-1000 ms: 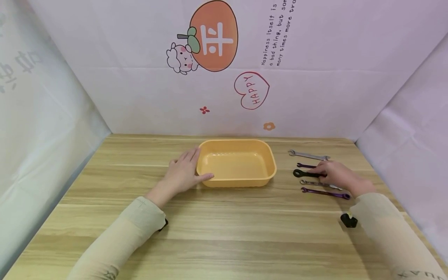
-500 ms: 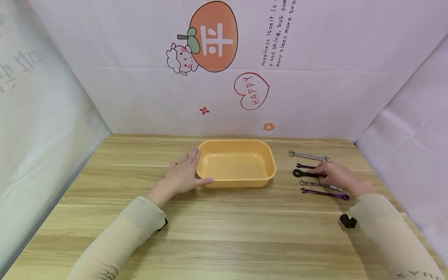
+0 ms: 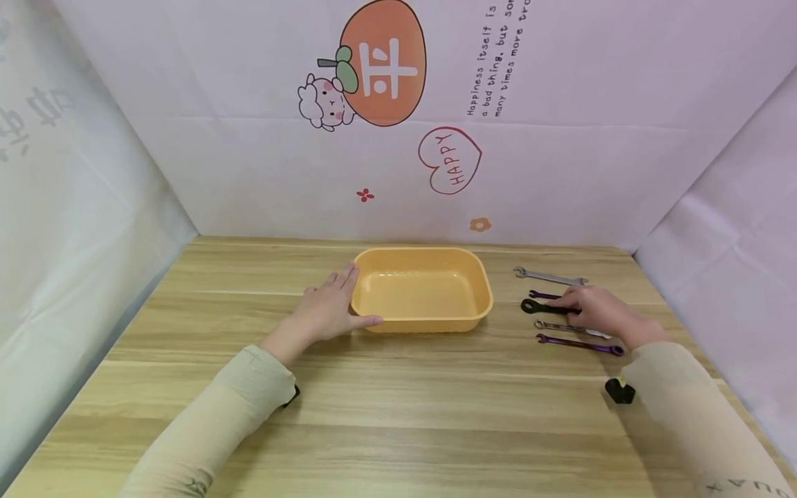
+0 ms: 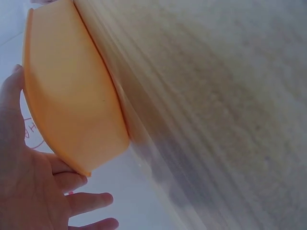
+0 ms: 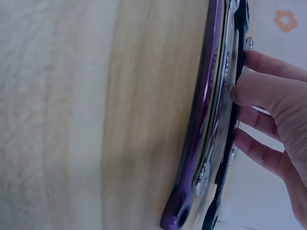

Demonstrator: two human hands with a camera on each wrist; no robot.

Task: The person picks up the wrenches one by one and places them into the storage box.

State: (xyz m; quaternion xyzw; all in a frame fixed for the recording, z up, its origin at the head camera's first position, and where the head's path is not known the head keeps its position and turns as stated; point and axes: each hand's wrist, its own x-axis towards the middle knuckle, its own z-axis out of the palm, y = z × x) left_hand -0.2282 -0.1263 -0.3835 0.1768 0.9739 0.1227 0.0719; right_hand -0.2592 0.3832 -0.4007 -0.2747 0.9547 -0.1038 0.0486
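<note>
Little has changed since a moment ago. My left hand (image 3: 325, 309) still rests flat against the left end of the orange tray (image 3: 479, 287) mid-surface, fingers straight. My right hand (image 3: 596, 310) stays on the black wrench (image 3: 538, 307), third in the row right of the tray, its grip pinching the handle.
</note>
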